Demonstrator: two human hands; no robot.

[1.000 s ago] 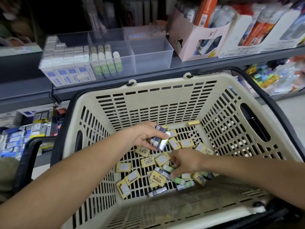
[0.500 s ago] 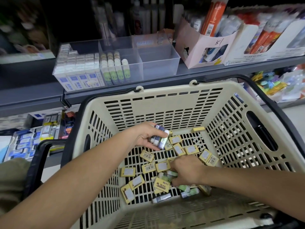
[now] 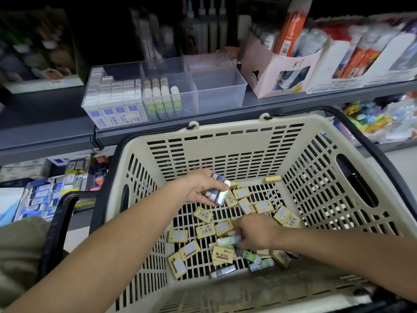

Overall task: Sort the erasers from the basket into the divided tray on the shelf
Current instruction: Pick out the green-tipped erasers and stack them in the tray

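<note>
Basket (image 3: 225, 134) of cream slotted plastic with black handles, parked just below the shelf (image 3: 282, 101) edge. Both forearms reach in from the near side.

Left hand (image 3: 200, 188) hovers above the basket floor near the far wall. Its fingers are curled round a small bundle of dark blue erasers (image 3: 217, 195), white ends poking out.

Right hand (image 3: 259, 232) is low, toward the near right of the floor, knuckles up. Its fingers are bent down and pinch a pale green eraser (image 3: 228, 240) that sticks out to their left; fingertips blurred.

Yellow erasers (image 3: 203, 214) lie scattered flat over the floor between and around both hands, some label up, one against the far wall. Loose green erasers (image 3: 256, 259) lie just under the right wrist. A single dark eraser (image 3: 223, 272) lies by the near wall.

Divided tray (image 3: 220, 96), clear plastic, stands on the shelf above the basket's left half. The left compartment is packed with blue-and-white erasers (image 3: 112, 100) on end. The middle compartment holds rows of shelved green erasers (image 3: 159, 100), also on end.

Pink carton (image 3: 268, 71) of stationery stands just right of the tray.
</note>
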